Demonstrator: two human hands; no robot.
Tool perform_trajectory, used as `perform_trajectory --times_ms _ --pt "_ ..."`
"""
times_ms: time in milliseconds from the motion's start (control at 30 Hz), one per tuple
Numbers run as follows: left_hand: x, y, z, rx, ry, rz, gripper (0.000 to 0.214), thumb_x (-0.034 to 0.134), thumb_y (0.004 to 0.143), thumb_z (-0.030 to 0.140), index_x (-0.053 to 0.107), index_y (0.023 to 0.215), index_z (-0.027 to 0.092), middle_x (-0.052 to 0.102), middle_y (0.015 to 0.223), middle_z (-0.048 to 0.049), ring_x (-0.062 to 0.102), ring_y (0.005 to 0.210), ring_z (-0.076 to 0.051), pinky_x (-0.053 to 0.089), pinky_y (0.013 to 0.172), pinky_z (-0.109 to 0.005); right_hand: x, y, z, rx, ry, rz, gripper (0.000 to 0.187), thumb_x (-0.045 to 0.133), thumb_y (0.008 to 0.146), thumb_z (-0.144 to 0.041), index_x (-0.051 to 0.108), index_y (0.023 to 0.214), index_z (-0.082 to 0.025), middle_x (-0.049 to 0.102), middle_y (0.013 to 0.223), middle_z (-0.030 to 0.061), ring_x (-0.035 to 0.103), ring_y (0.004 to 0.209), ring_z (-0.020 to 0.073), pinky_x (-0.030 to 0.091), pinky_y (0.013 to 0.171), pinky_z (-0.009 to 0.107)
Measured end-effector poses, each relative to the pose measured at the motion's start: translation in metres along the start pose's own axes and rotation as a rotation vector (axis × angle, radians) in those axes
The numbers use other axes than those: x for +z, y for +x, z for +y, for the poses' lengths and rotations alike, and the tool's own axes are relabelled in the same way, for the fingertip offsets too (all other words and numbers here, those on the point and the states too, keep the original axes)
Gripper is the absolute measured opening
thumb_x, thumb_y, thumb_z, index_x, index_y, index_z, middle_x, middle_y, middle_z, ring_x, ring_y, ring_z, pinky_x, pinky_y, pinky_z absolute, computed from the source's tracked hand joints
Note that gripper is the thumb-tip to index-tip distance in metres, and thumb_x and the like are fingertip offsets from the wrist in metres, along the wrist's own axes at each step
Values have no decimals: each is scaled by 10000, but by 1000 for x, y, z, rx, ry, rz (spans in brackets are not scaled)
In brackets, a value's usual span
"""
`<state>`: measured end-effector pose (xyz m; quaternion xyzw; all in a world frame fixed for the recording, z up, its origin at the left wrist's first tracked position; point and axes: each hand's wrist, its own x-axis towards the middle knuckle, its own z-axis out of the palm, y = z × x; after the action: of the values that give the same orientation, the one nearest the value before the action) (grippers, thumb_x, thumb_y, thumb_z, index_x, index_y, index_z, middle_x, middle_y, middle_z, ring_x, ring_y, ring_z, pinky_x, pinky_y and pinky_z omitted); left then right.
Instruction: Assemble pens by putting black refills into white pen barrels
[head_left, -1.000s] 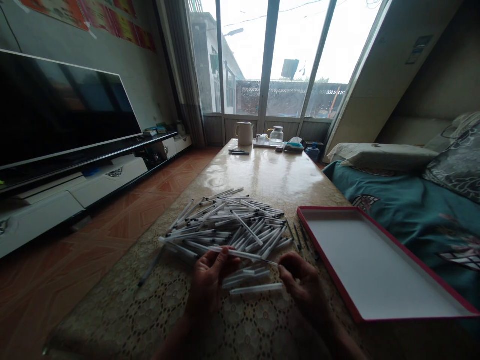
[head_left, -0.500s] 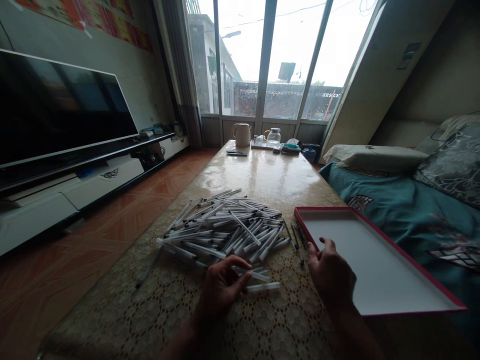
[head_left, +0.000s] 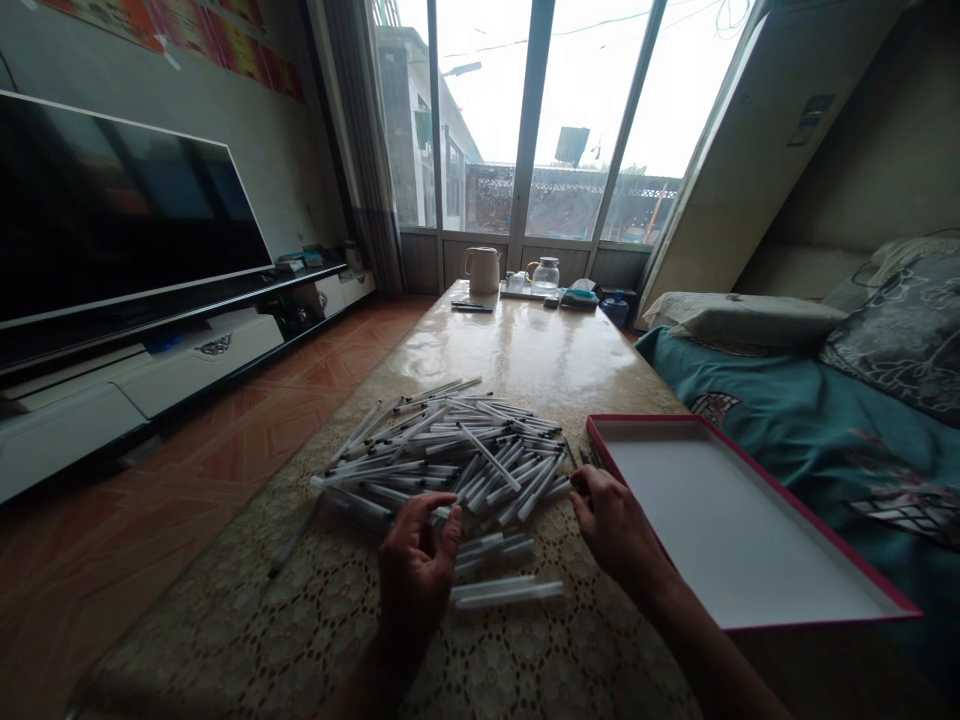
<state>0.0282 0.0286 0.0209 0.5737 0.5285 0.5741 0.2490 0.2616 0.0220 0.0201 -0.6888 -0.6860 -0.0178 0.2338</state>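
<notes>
A heap of white pen barrels [head_left: 457,450] lies on the lace-covered table [head_left: 300,620]. My left hand [head_left: 416,565] is at the heap's near edge, thumb and fingers curled round one barrel there. My right hand [head_left: 615,520] rests between the heap and the red-rimmed white tray [head_left: 739,520]. Its fingertips are closed over the thin dark refills [head_left: 585,460] by the tray's left rim; what they pinch is hidden. Two separate pens [head_left: 510,592] lie side by side on the table between my hands.
A white kettle [head_left: 481,268], a glass jar [head_left: 547,274] and small items stand at the table's far end. A bed with a teal cover [head_left: 810,420] runs along the right. A television [head_left: 112,220] on a low cabinet is at the left, across a tiled floor.
The pen held between both hands a second ago now lies on the table. My right hand swung out towards the tray, then back to the refills. My left hand reached into the heap.
</notes>
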Motion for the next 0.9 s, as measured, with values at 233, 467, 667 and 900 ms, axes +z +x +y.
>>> perform_trajectory --times_ms 233,467,667,900 --pt "-1 -4 -8 98 66 -184 117 592 794 298 651 809 199 588 693 2 429 471 -113 358 493 -228 24 33 10 -87 -91 -19 334 451 812 -41 605 1080 -166 646 1056 101 538 998 228 386 842 314" --pt "-2 -3 1 622 85 -938 416 759 580 550 600 751 206 626 828 -45 532 832 -207 423 764 -313 23 32 13 -128 -180 -30 258 461 831 -63 595 1026 -163 642 992 97 517 981 231 331 851 320" --pt "2 -2 -11 702 345 -959 243 710 709 415 594 806 225 628 916 -24 517 894 -205 370 805 -331 13 31 20 -192 -244 -67 184 486 828 -56 594 911 -180 623 894 67 511 922 225 319 828 312" --pt "3 1 -18 479 421 -786 195 645 725 122 576 875 225 599 1030 -31 490 995 -227 346 862 -370 11 27 19 -239 -296 -93 121 505 862 -118 594 863 -200 609 901 59 506 894 228 321 786 307"
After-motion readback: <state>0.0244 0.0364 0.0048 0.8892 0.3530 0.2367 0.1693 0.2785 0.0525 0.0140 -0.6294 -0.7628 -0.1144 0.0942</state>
